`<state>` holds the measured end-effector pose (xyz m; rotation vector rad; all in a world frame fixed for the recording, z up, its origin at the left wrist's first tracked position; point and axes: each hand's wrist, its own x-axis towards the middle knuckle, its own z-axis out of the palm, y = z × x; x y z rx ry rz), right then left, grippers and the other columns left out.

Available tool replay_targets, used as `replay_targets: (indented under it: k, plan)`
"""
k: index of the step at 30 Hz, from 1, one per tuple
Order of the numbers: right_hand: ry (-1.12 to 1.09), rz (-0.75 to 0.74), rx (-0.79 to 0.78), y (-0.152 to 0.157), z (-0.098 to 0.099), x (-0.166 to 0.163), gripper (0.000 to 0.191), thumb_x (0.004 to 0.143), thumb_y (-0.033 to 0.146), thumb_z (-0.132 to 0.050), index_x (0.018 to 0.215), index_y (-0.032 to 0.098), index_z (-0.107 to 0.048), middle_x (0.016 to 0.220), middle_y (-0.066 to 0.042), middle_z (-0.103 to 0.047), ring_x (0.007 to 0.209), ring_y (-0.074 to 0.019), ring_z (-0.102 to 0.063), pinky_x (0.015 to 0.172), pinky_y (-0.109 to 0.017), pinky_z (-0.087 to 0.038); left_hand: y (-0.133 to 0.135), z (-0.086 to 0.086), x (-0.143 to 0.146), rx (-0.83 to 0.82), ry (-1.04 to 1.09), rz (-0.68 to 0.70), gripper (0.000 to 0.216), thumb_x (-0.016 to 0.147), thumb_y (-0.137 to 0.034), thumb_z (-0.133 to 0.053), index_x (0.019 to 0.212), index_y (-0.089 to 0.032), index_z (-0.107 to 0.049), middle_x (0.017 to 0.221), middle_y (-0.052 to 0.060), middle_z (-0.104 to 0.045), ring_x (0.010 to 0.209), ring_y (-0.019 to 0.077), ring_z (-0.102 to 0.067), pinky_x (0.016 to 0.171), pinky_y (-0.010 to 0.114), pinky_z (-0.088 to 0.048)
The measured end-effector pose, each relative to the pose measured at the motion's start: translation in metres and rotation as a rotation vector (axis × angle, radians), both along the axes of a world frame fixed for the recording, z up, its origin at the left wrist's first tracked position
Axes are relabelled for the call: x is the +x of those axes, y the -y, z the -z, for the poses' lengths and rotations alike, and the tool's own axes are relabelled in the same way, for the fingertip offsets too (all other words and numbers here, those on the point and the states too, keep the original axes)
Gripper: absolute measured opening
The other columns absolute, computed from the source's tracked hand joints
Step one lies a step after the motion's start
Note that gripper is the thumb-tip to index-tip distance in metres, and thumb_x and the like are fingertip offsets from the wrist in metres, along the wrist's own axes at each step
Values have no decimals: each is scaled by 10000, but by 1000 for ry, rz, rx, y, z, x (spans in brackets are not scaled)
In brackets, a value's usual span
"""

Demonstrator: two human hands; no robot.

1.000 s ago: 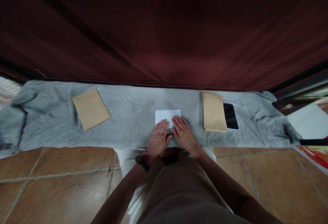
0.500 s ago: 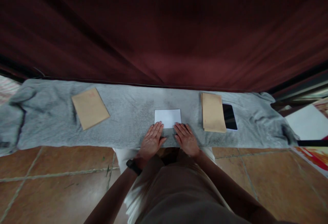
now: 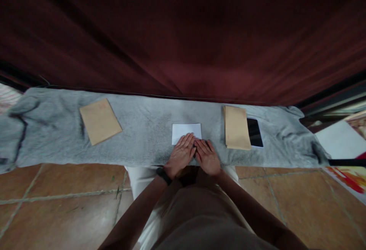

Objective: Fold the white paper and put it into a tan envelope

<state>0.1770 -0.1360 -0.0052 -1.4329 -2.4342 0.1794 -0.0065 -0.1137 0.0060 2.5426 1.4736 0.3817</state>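
On the grey towel [image 3: 143, 132] spread along the work surface, I see a white folded sheet of paper [image 3: 186, 130] lying flat at the centre, directly ahead of the operator's body. Both hands rest palm-down on its near edge.

Left hand [image 3: 181, 154]: fingers extended and held together, laid flat across the near half of the sheet. Nothing is gripped — the hand presses down, fingers uncurled. A dark wristband [image 3: 163, 175] sits at the wrist.

Right hand [image 3: 208, 156]: also flat, fingers straight and pointing toward the sheet's near right corner. I cannot tell whether its fingertips lie on the paper or on the towel just beside it. The two hands touch along their inner edges.

Surrounding items on the towel:
- A single brown envelope [image 3: 100, 120] lies well to the left, turned at an angle.
- A stack of brown envelopes [image 3: 236, 127] lies to the right of the white sheet, clear of it.
- A black phone [image 3: 254, 132] lies screen-up just beside that stack, its left edge tucked under or against the envelopes — which of the two I cannot resolve.

A dark red curtain [image 3: 183, 36] hangs behind the towel. Terracotta floor tiles [image 3: 63, 204] show below its near edge.
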Motion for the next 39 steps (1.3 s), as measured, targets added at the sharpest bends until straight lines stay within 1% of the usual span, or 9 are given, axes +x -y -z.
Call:
replay_targets:
  k: [4, 8, 11, 16, 23, 26, 29, 33, 39]
  plan:
    - [-1, 8, 5, 0, 2, -1, 455, 1059, 240, -445, 1491, 165, -567, 1560, -110, -540, 1457, -274, -503, 1287, -548, -275, -20, 1, 8, -6, -2, -17, 558, 1083, -335, -291, 1559, -81, -436, 1655, 146, -405, 1572, 230, -313, 1300, 448, -281]
    - [-3, 20, 9, 0, 3, -1, 460, 1070, 266, -443, 1501, 147, -554, 1526, -119, -577, 1451, -277, -510, 1282, -541, -283, -36, 3, 12, -2, 2, -49, 561, 1082, -338, -292, 1555, -73, -434, 1647, 154, -419, 1569, 231, -321, 1303, 450, -268]
    - [-6, 23, 14, 0, 2, -1, 477, 1069, 262, -442, 1533, 185, -522, 1551, -98, -549, 1448, -279, -514, 1279, -549, -282, -41, 4, 9, 2, -4, -69, 565, 1080, -334, -288, 1558, -65, -426, 1655, 157, -404, 1570, 231, -318, 1302, 439, -267]
    - [-10, 11, 13, 0, 2, 0, 487, 1077, 278, -438, 1556, 203, -488, 1595, -72, -497, 1471, -268, -483, 1280, -539, -275, -39, 7, -5, 34, -10, -138, 588, 1083, -336, -268, 1581, -44, -380, 1668, 171, -369, 1588, 240, -266, 1305, 452, -255]
    - [-6, 18, -6, -2, 0, 0, 461, 1103, 296, -402, 1540, 188, -500, 1597, -74, -503, 1478, -246, -467, 1289, -515, -238, -27, 8, -25, 37, -31, -253, 597, 1082, -339, -276, 1596, -46, -357, 1661, 180, -376, 1582, 264, -280, 1304, 485, -243]
    - [-1, 13, -33, -13, -2, -4, 456, 1112, 307, -376, 1526, 175, -515, 1603, -84, -495, 1486, -250, -454, 1292, -518, -219, -24, 8, -29, 28, -34, -273, 607, 1083, -347, -268, 1592, -31, -366, 1669, 186, -355, 1583, 270, -280, 1308, 478, -232]
    - [4, 24, -53, -33, -4, -12, 450, 1108, 314, -386, 1515, 192, -531, 1612, -87, -483, 1499, -267, -433, 1287, -542, -209, -23, 8, -29, 20, -22, -277, 614, 1080, -360, -282, 1598, -40, -364, 1672, 180, -348, 1584, 272, -278, 1309, 484, -226]
    - [-5, 83, -63, -58, -2, -20, 450, 1098, 315, -408, 1523, 229, -526, 1626, -78, -466, 1514, -279, -407, 1278, -546, -214, -24, 9, -29, 23, -13, -280, 646, 1080, -412, -303, 1599, -31, -357, 1674, 185, -340, 1590, 282, -259, 1307, 479, -228]
    - [-45, 181, -49, -75, 4, -16, 486, 1088, 326, -423, 1547, 185, -494, 1639, -102, -445, 1522, -291, -384, 1265, -517, -240, -24, 9, -29, 20, -6, -295, 694, 1069, -471, -344, 1610, -36, -332, 1675, 189, -339, 1595, 284, -243, 1305, 483, -228]
